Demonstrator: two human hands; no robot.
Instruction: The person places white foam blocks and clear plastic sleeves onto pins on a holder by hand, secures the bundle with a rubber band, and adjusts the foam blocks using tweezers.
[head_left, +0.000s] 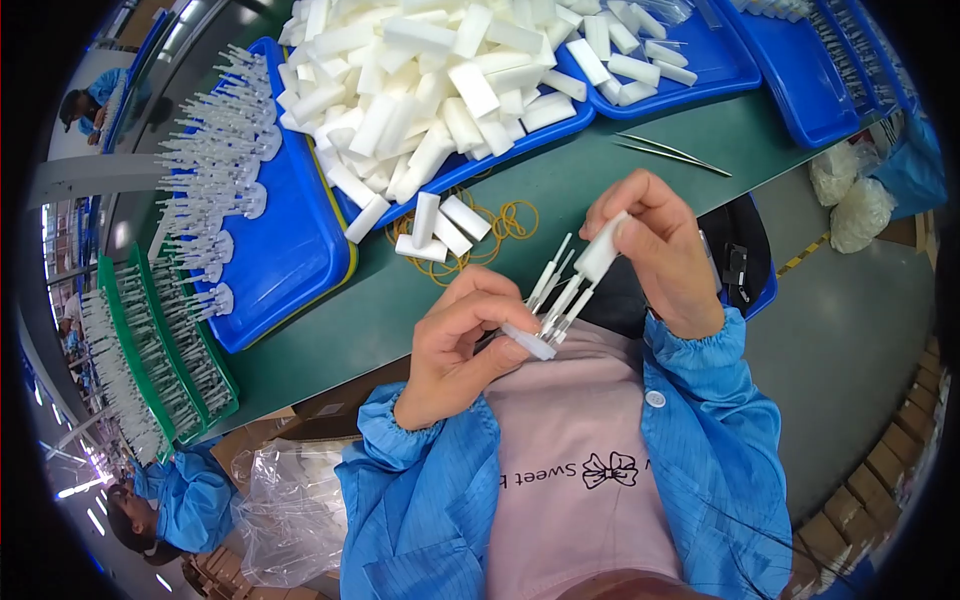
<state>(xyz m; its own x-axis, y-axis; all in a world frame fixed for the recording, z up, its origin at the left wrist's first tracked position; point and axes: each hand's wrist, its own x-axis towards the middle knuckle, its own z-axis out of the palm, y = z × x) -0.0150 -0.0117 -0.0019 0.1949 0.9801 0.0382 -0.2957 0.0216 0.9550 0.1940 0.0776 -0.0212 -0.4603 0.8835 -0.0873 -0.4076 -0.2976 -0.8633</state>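
Observation:
My left hand pinches the round clear base of a small part with several thin white prongs standing up from it. Between the thumb and fingers of my right hand is a white foam block, its lower end at the tip of one prong; whether the prong goes into it I cannot tell. On the green table ahead, a few loose foam blocks lie beside yellow rubber bands. Farther off, a big heap of the same foam blocks fills a blue tray.
Left of the heap, a blue tray holds rows of pronged parts; green racks of similar parts stand beside it. Metal tweezers lie near the table's right edge. More blue trays are at the far right. Co-workers sit at the left.

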